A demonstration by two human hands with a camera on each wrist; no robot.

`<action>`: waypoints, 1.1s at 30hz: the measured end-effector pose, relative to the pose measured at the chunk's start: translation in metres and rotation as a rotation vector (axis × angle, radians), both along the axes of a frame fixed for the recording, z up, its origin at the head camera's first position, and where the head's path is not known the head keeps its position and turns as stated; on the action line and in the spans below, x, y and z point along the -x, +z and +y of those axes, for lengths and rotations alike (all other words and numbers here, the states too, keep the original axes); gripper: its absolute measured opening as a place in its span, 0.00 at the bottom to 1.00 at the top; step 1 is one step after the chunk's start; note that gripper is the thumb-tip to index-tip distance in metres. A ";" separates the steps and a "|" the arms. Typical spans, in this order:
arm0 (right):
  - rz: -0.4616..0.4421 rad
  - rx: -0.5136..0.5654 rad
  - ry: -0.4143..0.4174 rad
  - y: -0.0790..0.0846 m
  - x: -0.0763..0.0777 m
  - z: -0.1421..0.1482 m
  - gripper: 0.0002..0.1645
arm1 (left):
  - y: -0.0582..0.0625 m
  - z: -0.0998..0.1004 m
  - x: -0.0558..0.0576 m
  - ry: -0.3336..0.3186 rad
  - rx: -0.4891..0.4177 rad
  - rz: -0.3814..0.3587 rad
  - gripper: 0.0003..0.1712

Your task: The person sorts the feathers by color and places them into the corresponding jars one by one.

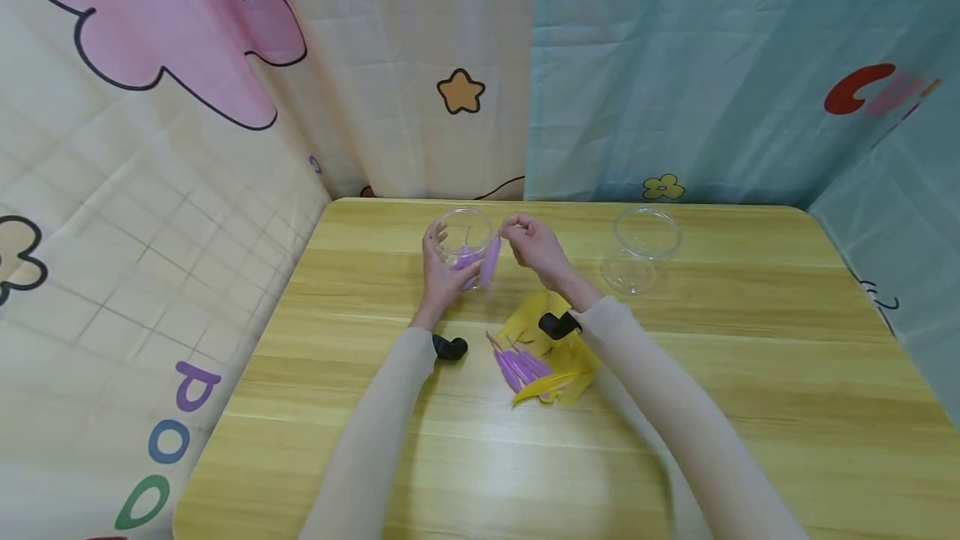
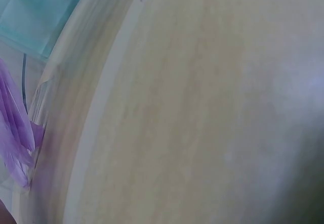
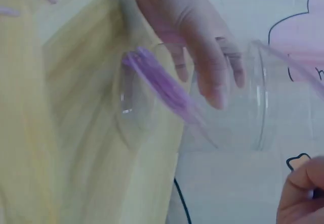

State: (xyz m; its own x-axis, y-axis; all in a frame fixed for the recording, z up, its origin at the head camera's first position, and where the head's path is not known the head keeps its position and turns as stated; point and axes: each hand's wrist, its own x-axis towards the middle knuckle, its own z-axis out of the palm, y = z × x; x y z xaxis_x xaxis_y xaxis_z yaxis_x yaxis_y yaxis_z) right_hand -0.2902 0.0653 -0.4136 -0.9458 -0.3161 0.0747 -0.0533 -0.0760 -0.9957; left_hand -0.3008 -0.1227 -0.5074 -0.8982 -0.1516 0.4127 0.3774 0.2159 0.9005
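Note:
My left hand (image 1: 444, 277) grips a clear round jar (image 1: 463, 217) near the back of the table. Purple feathers (image 1: 467, 261) lie inside it; the right wrist view shows a purple feather (image 3: 169, 92) through the clear wall, with the fingers wrapped round the side. Just right of the rim, my right hand (image 1: 534, 248) pinches another purple feather (image 1: 491, 262) by its upper end, and it hangs down beside the jar. In the left wrist view only purple feathers (image 2: 15, 128) and a strip of the jar show at the left edge.
A second clear jar (image 1: 628, 272) stands at the back right. Loose purple feathers (image 1: 521, 367) and yellow feathers (image 1: 551, 386) are piled mid-table, partly under my right forearm. Printed curtains (image 1: 390, 65) hang behind the wooden table (image 1: 750, 373) and at its sides.

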 end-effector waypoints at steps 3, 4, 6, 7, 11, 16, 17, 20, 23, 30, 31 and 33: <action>0.030 0.143 -0.103 0.007 0.002 -0.005 0.03 | 0.000 0.001 0.000 0.001 -0.004 -0.003 0.60; 0.043 0.185 -0.135 0.012 0.000 -0.008 0.03 | -0.001 0.002 0.000 0.000 -0.006 0.002 0.59; 0.069 0.251 -0.196 0.014 0.002 -0.013 0.04 | -0.001 0.003 0.000 0.002 -0.002 0.002 0.59; 0.084 0.275 -0.223 0.015 0.002 -0.015 0.04 | -0.001 0.003 0.000 0.003 -0.002 0.000 0.59; 0.081 0.268 -0.269 0.008 0.007 -0.022 0.04 | -0.003 0.004 0.000 0.003 0.003 -0.002 0.59; -0.020 0.068 -0.232 -0.005 0.009 -0.020 0.10 | -0.003 0.005 0.000 0.002 0.006 -0.005 0.59; -0.044 0.028 -0.223 -0.007 0.009 -0.018 0.12 | -0.003 0.005 0.000 0.003 0.005 -0.007 0.59; -0.085 -0.048 -0.198 -0.012 0.008 -0.011 0.14 | -0.003 0.004 0.000 0.006 0.006 -0.005 0.59; -0.091 -0.091 -0.169 -0.017 0.007 -0.002 0.12 | -0.003 0.003 0.000 0.005 0.008 0.000 0.59; -0.119 -0.249 -0.011 -0.028 0.002 0.016 0.14 | -0.004 0.001 0.002 0.008 0.020 0.022 0.59; -0.124 -0.283 0.017 -0.029 0.001 0.019 0.16 | -0.003 0.000 0.002 0.009 0.021 0.021 0.59; -0.133 -0.363 0.092 -0.031 -0.001 0.024 0.19 | -0.003 0.000 0.002 0.008 0.020 0.017 0.60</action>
State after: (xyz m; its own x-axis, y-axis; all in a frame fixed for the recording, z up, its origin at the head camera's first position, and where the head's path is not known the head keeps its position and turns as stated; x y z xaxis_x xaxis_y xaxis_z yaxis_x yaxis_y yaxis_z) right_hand -0.2890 0.0890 -0.4445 -0.9063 -0.3832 -0.1784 0.0683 0.2838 -0.9565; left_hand -0.3027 -0.1228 -0.5104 -0.8896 -0.1500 0.4313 0.3913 0.2365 0.8893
